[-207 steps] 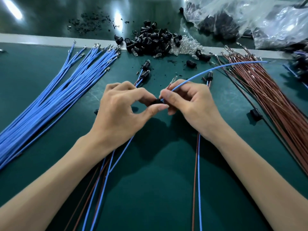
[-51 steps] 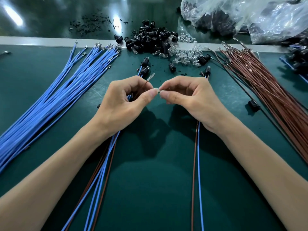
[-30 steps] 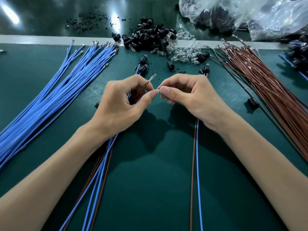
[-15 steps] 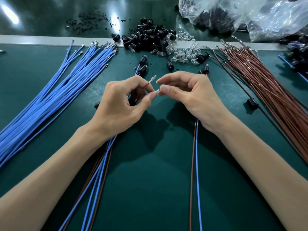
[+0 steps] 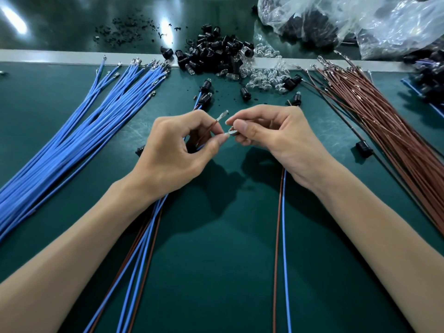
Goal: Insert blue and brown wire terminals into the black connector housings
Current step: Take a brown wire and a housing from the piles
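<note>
Blue-wire arc off right hand (image 5: 271, 140) is gone; it and left hand (image 5: 173, 150) both pinch what looks like a terminal (image 5: 231, 133), so feed it in square.

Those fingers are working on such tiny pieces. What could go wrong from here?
1. The small silvery part is pinched only by fingertips of the right hand; it could slip and fall onto the green mat.
2. The bare terminal of the brown wire pokes out above the grip of the left hand and might bend or snag.
3. The wire pair running under the right wrist could get dragged along.
</note>
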`<state>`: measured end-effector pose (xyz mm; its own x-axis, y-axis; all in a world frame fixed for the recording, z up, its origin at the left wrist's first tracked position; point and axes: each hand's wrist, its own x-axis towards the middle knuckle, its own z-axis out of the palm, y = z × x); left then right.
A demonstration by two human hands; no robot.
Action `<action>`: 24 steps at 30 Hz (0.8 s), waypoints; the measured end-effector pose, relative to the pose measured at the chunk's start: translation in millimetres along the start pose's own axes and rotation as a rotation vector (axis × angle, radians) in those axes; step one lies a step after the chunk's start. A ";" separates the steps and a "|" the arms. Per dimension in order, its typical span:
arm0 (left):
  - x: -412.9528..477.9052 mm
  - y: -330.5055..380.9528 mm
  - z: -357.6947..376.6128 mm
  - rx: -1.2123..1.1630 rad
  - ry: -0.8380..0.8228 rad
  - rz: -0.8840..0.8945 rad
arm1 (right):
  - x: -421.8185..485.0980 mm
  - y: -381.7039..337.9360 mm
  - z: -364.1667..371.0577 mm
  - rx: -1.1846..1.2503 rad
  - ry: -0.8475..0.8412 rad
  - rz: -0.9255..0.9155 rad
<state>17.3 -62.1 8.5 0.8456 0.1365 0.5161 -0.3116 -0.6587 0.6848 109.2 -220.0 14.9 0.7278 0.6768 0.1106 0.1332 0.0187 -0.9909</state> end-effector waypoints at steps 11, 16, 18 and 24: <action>0.2 -0.5 -0.5 0.019 -0.005 0.010 | -0.4 0.3 -0.6 -0.020 -0.022 -0.018; 0.7 0.0 -1.0 0.015 -0.004 0.009 | 0.4 2.0 0.6 -0.074 -0.015 -0.042; 0.0 -0.2 0.0 0.015 -0.004 0.008 | 0.3 1.7 0.6 -0.079 -0.019 -0.057; 0.1 -1.0 0.0 0.013 -0.007 0.002 | 0.3 0.3 1.1 -0.088 -0.017 -0.081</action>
<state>17.7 -61.5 7.9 0.8480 0.1302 0.5137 -0.3075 -0.6687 0.6770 108.7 -219.0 14.5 0.7011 0.6878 0.1882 0.2505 0.0095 -0.9681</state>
